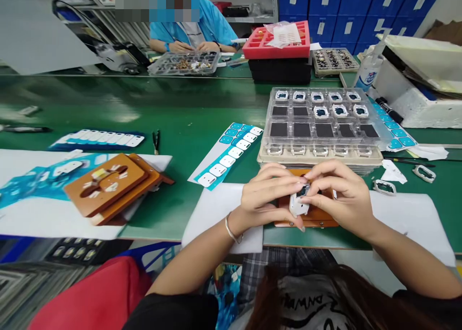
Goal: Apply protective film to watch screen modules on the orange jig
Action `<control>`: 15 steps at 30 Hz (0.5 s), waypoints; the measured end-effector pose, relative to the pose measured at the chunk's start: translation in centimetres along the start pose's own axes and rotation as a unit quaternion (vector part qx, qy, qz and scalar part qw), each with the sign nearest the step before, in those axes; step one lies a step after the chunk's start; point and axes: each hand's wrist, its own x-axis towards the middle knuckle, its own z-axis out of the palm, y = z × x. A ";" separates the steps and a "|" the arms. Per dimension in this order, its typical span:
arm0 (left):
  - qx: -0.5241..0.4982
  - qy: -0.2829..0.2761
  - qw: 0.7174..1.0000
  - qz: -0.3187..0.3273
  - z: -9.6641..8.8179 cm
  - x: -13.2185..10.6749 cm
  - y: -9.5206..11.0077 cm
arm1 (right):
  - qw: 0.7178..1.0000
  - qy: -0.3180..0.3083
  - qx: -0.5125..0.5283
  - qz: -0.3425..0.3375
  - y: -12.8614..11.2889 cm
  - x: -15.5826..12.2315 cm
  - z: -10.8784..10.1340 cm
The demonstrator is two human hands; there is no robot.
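Observation:
Between both hands is a small white plastic casing [299,205] with a dark part near its top. My left hand [269,195] is closed around its left side, fingers above and thumb below. My right hand [339,195] pinches at the casing's upper right; whether a separate small piece sits between those fingertips I cannot tell. Under the hands lies an orange-brown fixture block [317,219], mostly covered by them. Just beyond stands a clear plastic tray stack [267,142] with white frames in several pockets. A sheet of white stickers on blue backing [227,160] lies to the left.
Left on the bench is another orange-brown fixture [124,183] beside tweezers [156,142]. Two loose white frames [384,187] lie at right. A red tray [276,43] on a black box, a bottle [368,72] and a foam box [415,99] stand behind. A person in blue [216,24] sits opposite.

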 end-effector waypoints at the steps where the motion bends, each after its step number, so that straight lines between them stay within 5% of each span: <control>1: -0.006 0.004 1.000 -0.001 0.0 0.0 0.0 | 1.000 0.007 -0.012 -0.019 -0.2 0.0 0.0; 8: -0.127 0.106 0.980 -0.109 -0.4 -0.6 -1.1 | 0.995 0.018 0.040 -0.090 -1.3 0.2 -1.5; 12: -0.252 0.134 0.943 -0.170 -0.5 -0.5 -1.2 | 0.996 -0.004 0.007 0.086 0.5 0.8 -5.3; 15: -0.312 0.144 0.917 -0.204 -0.3 -0.4 -1.1 | 0.945 -0.172 -0.139 0.239 2.9 0.9 -7.6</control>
